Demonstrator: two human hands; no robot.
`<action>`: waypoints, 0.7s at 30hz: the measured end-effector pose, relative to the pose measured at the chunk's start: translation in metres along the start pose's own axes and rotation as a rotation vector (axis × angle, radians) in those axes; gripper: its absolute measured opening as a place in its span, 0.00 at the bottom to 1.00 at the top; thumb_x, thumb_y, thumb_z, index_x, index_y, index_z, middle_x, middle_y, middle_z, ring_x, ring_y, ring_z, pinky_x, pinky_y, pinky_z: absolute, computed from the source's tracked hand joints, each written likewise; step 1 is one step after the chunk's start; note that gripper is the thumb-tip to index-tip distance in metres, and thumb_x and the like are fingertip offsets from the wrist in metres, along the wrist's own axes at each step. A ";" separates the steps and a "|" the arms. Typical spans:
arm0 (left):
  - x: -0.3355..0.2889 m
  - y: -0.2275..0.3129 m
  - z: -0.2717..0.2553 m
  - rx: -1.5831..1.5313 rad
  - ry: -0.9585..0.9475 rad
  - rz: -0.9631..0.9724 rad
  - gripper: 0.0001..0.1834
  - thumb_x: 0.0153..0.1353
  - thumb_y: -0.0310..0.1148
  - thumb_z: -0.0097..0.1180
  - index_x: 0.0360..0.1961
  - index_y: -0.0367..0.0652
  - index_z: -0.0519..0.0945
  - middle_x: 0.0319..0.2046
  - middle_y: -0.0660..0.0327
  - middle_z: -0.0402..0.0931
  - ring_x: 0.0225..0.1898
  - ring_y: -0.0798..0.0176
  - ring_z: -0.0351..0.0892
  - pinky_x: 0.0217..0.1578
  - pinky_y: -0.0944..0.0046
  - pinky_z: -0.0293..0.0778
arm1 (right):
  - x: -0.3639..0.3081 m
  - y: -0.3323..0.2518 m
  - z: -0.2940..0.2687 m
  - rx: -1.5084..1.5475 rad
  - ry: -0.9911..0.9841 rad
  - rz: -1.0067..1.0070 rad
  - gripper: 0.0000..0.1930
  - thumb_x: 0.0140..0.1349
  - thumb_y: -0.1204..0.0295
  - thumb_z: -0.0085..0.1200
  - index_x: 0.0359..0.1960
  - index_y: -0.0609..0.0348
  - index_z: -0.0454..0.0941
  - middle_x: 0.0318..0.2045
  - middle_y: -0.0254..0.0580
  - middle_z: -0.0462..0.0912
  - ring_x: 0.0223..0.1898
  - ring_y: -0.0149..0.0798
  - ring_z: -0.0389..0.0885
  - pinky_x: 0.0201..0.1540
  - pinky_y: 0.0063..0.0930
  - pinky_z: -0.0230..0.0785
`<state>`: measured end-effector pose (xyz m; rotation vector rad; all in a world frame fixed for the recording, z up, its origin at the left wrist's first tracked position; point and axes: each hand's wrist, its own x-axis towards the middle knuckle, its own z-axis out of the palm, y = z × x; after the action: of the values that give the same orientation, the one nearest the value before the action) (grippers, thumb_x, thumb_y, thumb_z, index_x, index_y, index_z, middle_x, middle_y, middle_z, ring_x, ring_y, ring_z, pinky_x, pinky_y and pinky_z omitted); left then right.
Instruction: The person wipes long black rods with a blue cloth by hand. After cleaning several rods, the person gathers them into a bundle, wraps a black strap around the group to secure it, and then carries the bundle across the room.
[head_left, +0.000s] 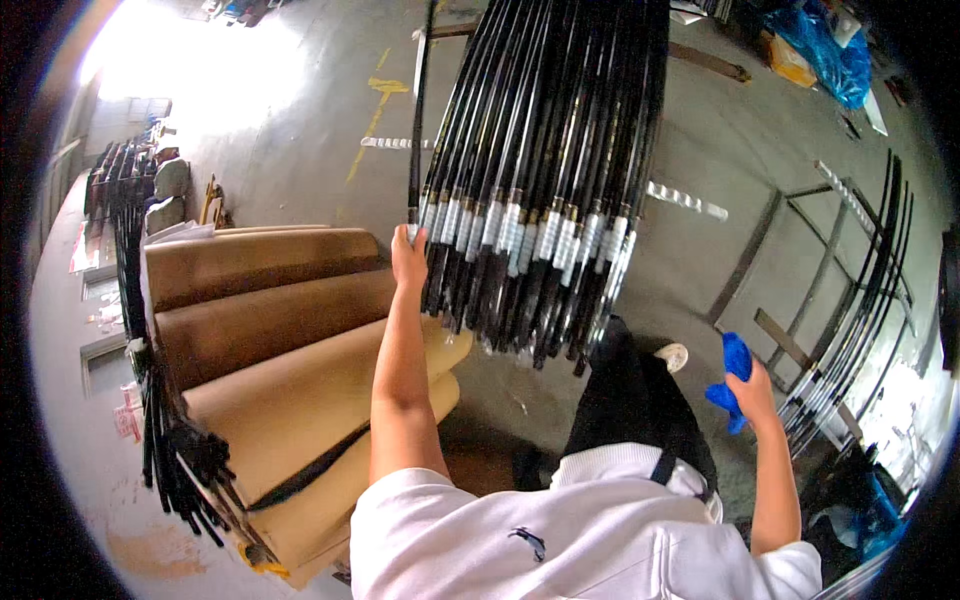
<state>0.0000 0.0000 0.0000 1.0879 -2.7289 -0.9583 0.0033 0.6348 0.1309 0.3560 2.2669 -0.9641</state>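
Observation:
My left hand (408, 257) is closed around the lower end of a single long black rod (416, 165), which stands slightly apart from the left side of a large bundle. That bundle of black rods (550, 120) lies side by side in front of me, each with a pale wrapped band near its near end. Off to the right, my right hand (756, 393) grips a bunched blue cloth (737, 358), well away from the rods.
White-wrapped support bars (690, 200) stick out beside the bundle. Large brown rolls (280, 310) are stacked at left, with dark rods (130, 260) beyond. A metal rack (800, 250) holding several rods stands right. Blue plastic sheeting (835, 55) lies at the far right.

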 end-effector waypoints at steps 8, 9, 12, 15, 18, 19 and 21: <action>0.082 -0.025 0.033 0.408 0.064 0.036 0.20 0.57 0.44 0.56 0.47 0.48 0.71 0.49 0.53 0.67 0.52 0.47 0.65 0.45 0.50 0.66 | 0.048 0.003 0.042 0.042 0.012 0.149 0.19 0.48 0.71 0.56 0.42 0.67 0.72 0.35 0.52 0.79 0.37 0.43 0.78 0.43 0.35 0.68; 0.084 -0.021 0.035 0.528 0.076 0.043 0.20 0.56 0.44 0.56 0.47 0.49 0.71 0.50 0.54 0.66 0.53 0.48 0.63 0.46 0.49 0.65 | 0.049 0.004 0.045 0.049 0.002 0.159 0.19 0.48 0.71 0.56 0.43 0.67 0.72 0.36 0.52 0.79 0.37 0.44 0.78 0.44 0.35 0.68; 0.092 -0.035 0.048 0.611 0.123 0.051 0.24 0.54 0.43 0.57 0.54 0.61 0.69 0.57 0.55 0.61 0.59 0.49 0.57 0.55 0.50 0.56 | 0.050 -0.010 0.049 -0.027 0.014 0.158 0.19 0.48 0.72 0.57 0.43 0.66 0.72 0.37 0.52 0.79 0.39 0.44 0.78 0.45 0.36 0.67; 0.108 -0.056 0.049 0.555 0.062 0.036 0.30 0.58 0.35 0.53 0.62 0.65 0.60 0.57 0.56 0.62 0.58 0.57 0.62 0.58 0.52 0.50 | 0.057 0.003 0.047 -0.057 0.020 0.163 0.20 0.49 0.71 0.57 0.44 0.66 0.72 0.36 0.51 0.79 0.39 0.44 0.78 0.45 0.36 0.67; 0.122 -0.053 0.048 0.517 0.026 0.013 0.33 0.58 0.26 0.48 0.64 0.60 0.55 0.55 0.58 0.65 0.53 0.56 0.67 0.54 0.55 0.53 | 0.060 0.016 0.045 -0.035 0.041 0.226 0.20 0.50 0.70 0.57 0.45 0.65 0.72 0.36 0.51 0.79 0.39 0.45 0.78 0.46 0.36 0.67; 0.127 -0.051 0.045 0.513 0.043 0.019 0.35 0.56 0.23 0.47 0.65 0.58 0.54 0.55 0.58 0.66 0.52 0.56 0.68 0.53 0.55 0.53 | 0.061 0.015 0.042 -0.021 0.050 0.252 0.20 0.50 0.70 0.57 0.45 0.65 0.71 0.36 0.51 0.79 0.39 0.46 0.78 0.46 0.36 0.67; 0.133 -0.052 0.045 0.464 0.040 -0.009 0.32 0.58 0.31 0.46 0.64 0.56 0.55 0.56 0.57 0.65 0.53 0.55 0.67 0.53 0.55 0.53 | 0.061 0.023 0.041 -0.093 0.063 0.274 0.23 0.51 0.69 0.57 0.48 0.66 0.69 0.39 0.53 0.77 0.42 0.48 0.76 0.48 0.37 0.66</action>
<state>-0.0806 -0.0904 -0.0886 1.1556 -2.9924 -0.2959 -0.0141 0.6211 0.0570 0.6442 2.2360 -0.7136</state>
